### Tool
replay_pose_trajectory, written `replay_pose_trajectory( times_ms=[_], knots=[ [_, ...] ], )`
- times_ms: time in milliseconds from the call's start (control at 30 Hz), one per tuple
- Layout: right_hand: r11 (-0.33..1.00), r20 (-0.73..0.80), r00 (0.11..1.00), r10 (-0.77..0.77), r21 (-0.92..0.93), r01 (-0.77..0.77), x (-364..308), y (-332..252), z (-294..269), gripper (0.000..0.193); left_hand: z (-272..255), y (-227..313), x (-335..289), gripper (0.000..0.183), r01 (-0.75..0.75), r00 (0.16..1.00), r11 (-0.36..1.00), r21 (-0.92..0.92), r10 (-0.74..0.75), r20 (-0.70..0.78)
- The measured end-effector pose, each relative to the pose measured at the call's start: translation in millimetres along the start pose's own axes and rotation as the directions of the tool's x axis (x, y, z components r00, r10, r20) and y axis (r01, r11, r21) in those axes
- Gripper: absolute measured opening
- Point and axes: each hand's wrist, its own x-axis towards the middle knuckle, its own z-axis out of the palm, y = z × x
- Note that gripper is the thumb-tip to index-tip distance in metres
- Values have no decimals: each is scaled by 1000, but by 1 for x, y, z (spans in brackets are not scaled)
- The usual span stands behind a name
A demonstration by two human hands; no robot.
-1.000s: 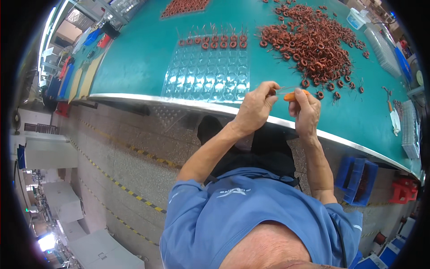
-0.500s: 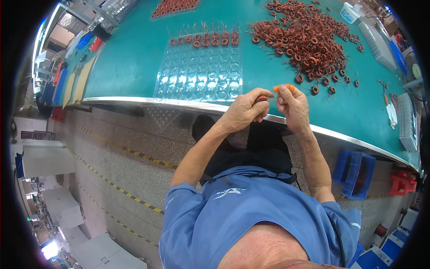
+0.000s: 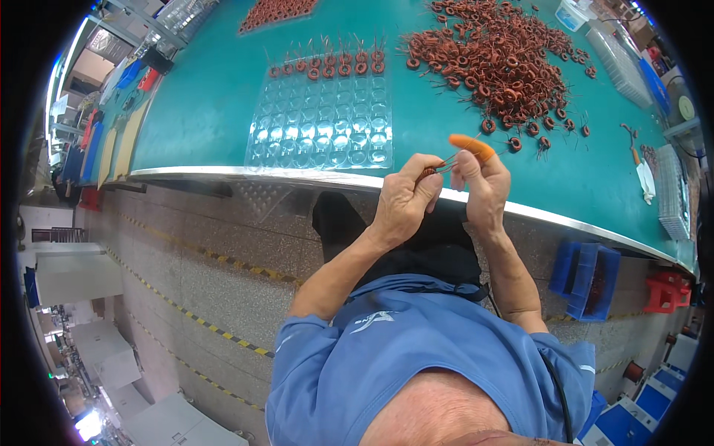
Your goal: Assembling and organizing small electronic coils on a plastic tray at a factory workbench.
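My left hand (image 3: 405, 197) is closed on a small copper-wound ring coil (image 3: 427, 172), pinched between thumb and fingertips just over the table's front edge. The coil's thin wire leads point right, toward my other hand. My right hand (image 3: 485, 189) is beside those leads, with an orange finger cot (image 3: 473, 146) on its outstretched index finger. Its thumb is raised near the leads, and the other fingers are partly curled and hidden. Beyond my left hand lies a clear plastic tray (image 3: 320, 137) of round pockets, its far rows filled with ring coils (image 3: 344, 70), leads upward.
A large heap of ring coils (image 3: 506, 74) covers the green table (image 3: 201, 111) at the far right. Another filled tray (image 3: 275, 13) lies at the far left. Stacked clear trays (image 3: 673, 193) and a tool with an orange handle (image 3: 637, 154) are at the right. Blue bins (image 3: 593, 282) stand below the table.
My right index finger has lifted and stretched out to the left, away from the thumb and the wire leads. My left hand keeps the coil, now slightly lower. The whole view has shifted slightly.
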Motion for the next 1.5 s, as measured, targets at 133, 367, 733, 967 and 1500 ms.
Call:
replay_pose_trajectory(
  times_ms=[133,367,733,967,1500],
  knots=[
    [1000,-8,999,31,0,-31,-3,4,-7,22,0,-4,-4,14,103,995,994,29,-103,-17],
    [982,46,998,-40,-180,48,4,9,-6,22,-2,-20,3,15,161,985,987,-4,-161,-61],
    [987,86,985,150,-78,-143,-4,10,-6,27,-4,-24,13,19,-95,991,945,312,120,-63],
    [951,208,931,302,7,-310,7,-1,-10,26,-28,-6,27,20,-317,934,838,443,196,298],
    [997,-11,1000,11,72,-11,-11,-14,-2,17,-15,11,18,29,98,949,952,-290,-2,315]
  ],
)
